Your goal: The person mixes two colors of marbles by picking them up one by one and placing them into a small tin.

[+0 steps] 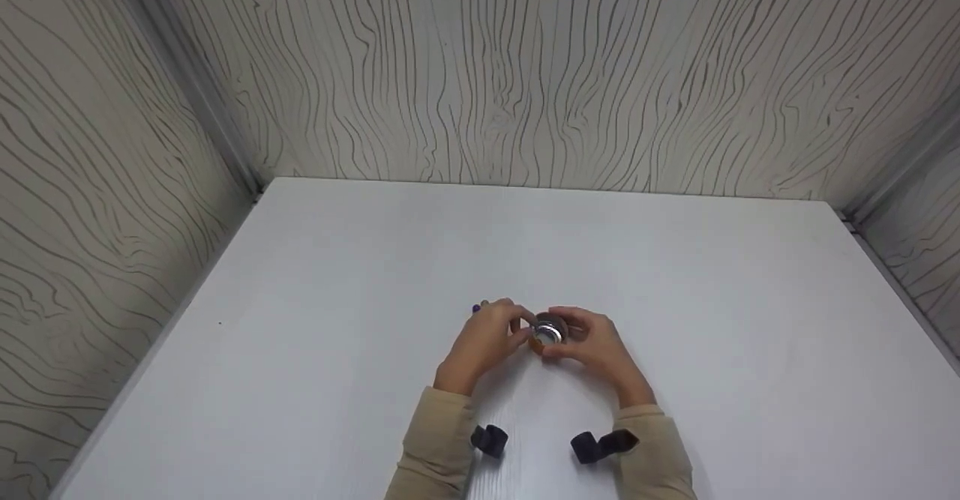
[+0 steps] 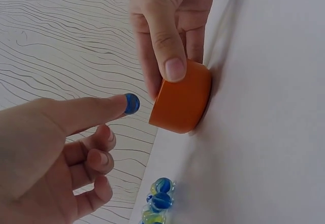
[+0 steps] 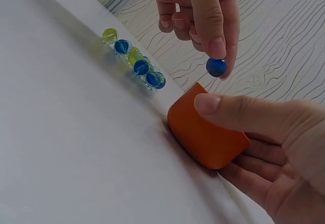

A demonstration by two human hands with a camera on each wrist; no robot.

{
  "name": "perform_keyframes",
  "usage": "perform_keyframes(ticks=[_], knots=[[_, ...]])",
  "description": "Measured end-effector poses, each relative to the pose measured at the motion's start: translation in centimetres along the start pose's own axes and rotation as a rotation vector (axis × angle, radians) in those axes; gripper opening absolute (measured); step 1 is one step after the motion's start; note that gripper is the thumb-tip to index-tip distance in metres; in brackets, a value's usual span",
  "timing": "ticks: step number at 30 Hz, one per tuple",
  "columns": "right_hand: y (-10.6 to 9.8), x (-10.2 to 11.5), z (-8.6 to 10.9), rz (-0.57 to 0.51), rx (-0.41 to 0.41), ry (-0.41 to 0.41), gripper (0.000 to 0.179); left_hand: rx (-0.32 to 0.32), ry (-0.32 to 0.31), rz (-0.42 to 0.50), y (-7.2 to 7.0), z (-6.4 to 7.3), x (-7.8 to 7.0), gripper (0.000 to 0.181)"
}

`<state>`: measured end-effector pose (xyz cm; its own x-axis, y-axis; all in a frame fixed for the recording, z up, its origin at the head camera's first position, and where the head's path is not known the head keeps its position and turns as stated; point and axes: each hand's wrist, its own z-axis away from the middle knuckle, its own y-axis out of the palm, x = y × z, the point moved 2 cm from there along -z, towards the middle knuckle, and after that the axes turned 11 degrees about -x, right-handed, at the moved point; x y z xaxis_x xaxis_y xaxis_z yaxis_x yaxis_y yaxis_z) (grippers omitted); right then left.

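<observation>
Now, left hand (image 1: 487,339) in the head view: it is leaning in from the left, its back showing, its fingertips pointing at the orange cup (image 1: 551,327).
Right hand (image 1: 598,344) in the head view: it is curving around the cup's other side.
Tan sleeves (image 1: 439,440) in the head view: they are slanting in toward each other over the white table (image 1: 315,297).
Blue marble (image 2: 132,103) in the left wrist view: the left thumb is pinching it against a finger, just beside the cup's rim, while the other fingers are curling loosely.
More marbles (image 2: 162,200) in the left wrist view: they are bunching together on the table near the cup.
Cup in the right wrist view: it is sitting on the table, and the right thumb and fingers are gripping it from two sides.
</observation>
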<state>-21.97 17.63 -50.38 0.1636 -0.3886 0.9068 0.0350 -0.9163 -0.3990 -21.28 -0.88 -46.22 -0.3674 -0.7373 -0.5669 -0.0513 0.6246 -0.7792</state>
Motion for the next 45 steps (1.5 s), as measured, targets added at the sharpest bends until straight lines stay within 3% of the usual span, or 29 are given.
perform_keyframes(ticks=[14, 28, 37, 45], knots=[[0.0, 0.1, 0.2, -0.012, 0.007, 0.034, 0.063, -0.007, 0.021, -0.020, 0.8, 0.0, 0.1, 0.016], [0.1, 0.2, 0.4, 0.005, 0.000, 0.017, 0.064, 0.005, 0.015, -0.033, 1.2, 0.1, 0.4, 0.017], [0.0, 0.5, 0.3, 0.032, 0.003, 0.004, 0.064, 0.001, -0.002, 0.012, 0.7, 0.0, 0.5, 0.019], [0.0, 0.3, 0.3, -0.022, 0.013, 0.018, 0.064, -0.009, 0.000, 0.003, 0.2, 0.0, 0.7, 0.019]])
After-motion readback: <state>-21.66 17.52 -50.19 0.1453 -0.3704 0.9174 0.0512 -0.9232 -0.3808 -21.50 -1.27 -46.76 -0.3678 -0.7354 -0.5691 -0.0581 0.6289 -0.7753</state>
